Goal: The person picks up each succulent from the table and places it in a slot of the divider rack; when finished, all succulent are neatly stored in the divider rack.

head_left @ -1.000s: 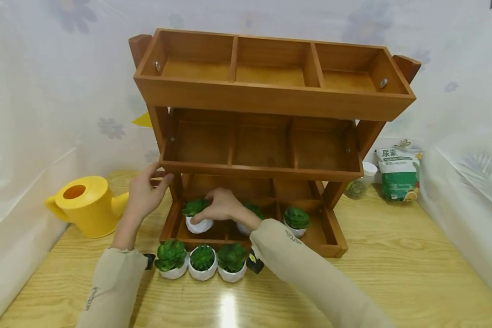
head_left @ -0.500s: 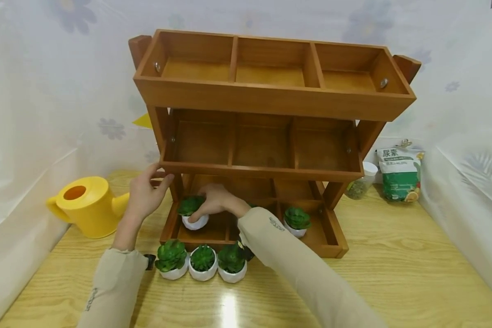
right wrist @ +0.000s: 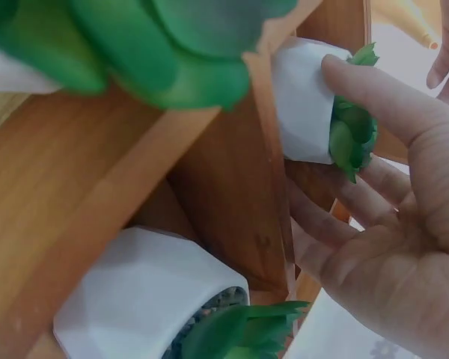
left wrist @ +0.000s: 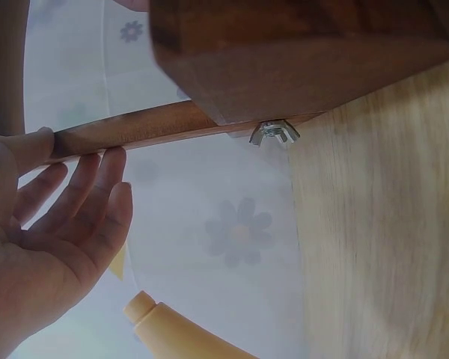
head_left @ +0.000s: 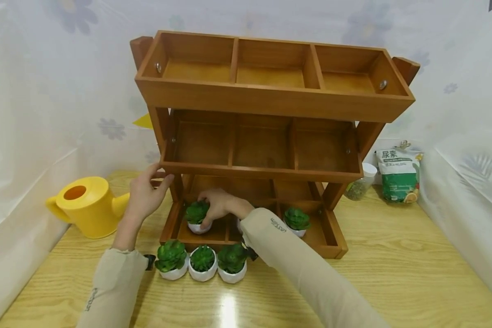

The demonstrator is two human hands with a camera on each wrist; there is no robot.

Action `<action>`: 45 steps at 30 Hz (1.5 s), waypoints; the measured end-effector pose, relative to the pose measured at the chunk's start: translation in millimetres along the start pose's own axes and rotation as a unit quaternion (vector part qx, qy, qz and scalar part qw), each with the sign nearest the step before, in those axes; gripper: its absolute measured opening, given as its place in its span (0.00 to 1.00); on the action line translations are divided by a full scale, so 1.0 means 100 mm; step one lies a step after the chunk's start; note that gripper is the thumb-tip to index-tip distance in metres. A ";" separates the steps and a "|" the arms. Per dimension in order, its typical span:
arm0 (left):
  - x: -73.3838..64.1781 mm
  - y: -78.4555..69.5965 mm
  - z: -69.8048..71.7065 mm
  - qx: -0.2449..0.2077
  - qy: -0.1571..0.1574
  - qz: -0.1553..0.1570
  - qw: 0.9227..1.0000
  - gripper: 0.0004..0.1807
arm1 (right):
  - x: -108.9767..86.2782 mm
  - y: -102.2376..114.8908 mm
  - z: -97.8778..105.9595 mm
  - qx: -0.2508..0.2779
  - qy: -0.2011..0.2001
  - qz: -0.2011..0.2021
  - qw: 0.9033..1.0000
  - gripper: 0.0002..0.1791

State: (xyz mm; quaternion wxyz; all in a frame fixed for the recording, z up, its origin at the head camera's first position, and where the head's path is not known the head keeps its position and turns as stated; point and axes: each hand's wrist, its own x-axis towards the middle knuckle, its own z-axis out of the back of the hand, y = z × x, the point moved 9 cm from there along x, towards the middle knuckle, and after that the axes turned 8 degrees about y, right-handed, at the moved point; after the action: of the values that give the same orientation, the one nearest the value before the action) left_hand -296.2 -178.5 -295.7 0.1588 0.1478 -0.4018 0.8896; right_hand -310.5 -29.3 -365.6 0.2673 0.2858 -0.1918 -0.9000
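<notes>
A three-tier wooden plant stand (head_left: 276, 101) stands on the table. My right hand (head_left: 222, 206) holds a potted succulent (head_left: 197, 214) at the left compartment of the bottom tier. In the right wrist view the thumb lies on its white pot (right wrist: 303, 105), with the other fingers on the far side. My left hand (head_left: 145, 191) grips the stand's left leg (left wrist: 127, 131), thumb on one side and fingers on the other. Another succulent (head_left: 297, 219) sits in the bottom tier's right compartment. The one in the middle compartment is mostly behind my right forearm; its white pot (right wrist: 146, 299) shows in the right wrist view.
Three potted succulents (head_left: 202, 262) stand in a row before the stand. A yellow watering can (head_left: 91, 207) is at the left, near my left forearm. To the right are a lidded jar (head_left: 361, 182) and a green-and-white bag (head_left: 399, 175).
My right hand has shifted the succulent slightly left, then back right and a little lower in the left compartment. The left hand stays on the leg.
</notes>
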 end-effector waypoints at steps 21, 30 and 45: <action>-0.03 0.04 0.02 0.002 -0.001 0.004 1.000 0.23 | -0.63 -0.02 0.31 0.152 -0.080 0.130 0.977 0.24; -0.01 0.02 0.01 -0.002 0.004 0.001 1.000 0.23 | -1.12 0.08 0.08 0.211 -0.173 0.201 0.941 0.17; 0.01 0.07 -0.02 -0.004 0.010 0.010 1.000 0.22 | -1.53 -0.29 -0.30 0.305 -0.209 0.206 0.906 0.17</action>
State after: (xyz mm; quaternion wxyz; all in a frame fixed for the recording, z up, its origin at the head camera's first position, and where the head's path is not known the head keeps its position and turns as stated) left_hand -300.8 -181.2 -301.6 0.1542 0.1345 -0.4049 0.8912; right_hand -196.3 78.1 -339.6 0.3005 0.1124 -0.5629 -0.7618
